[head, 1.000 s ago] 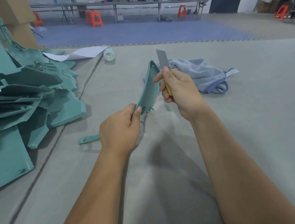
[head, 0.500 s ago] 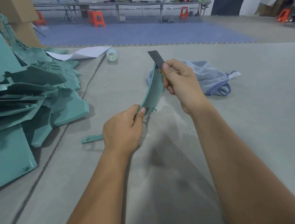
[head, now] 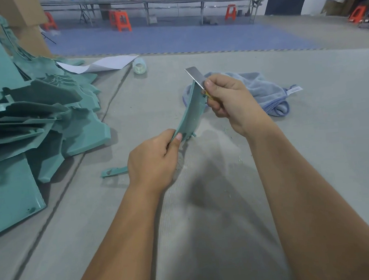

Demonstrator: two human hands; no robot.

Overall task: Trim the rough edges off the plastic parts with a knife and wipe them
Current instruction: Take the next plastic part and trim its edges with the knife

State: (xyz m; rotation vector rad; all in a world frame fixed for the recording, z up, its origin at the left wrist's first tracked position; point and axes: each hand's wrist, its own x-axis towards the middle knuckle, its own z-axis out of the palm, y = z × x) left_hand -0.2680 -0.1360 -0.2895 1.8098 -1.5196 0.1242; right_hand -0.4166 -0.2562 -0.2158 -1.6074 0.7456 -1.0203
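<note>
Your right hand [head: 229, 100], gripping the knife [head: 196, 76], has slid the blade to the top of the curved plastic part [head: 191, 114] that your left hand [head: 154, 158] pinches at its lower end — this edge looks nearly trimmed.

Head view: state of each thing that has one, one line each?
curved teal part: held upright, off the mat
left hand: grips the part's lower end
right hand: grips the knife
knife: blade extended, against the part's top edge
blue cloth: crumpled on the mat, untouched
teal parts pile: stacked at left
small teal offcut: lying flat
</note>
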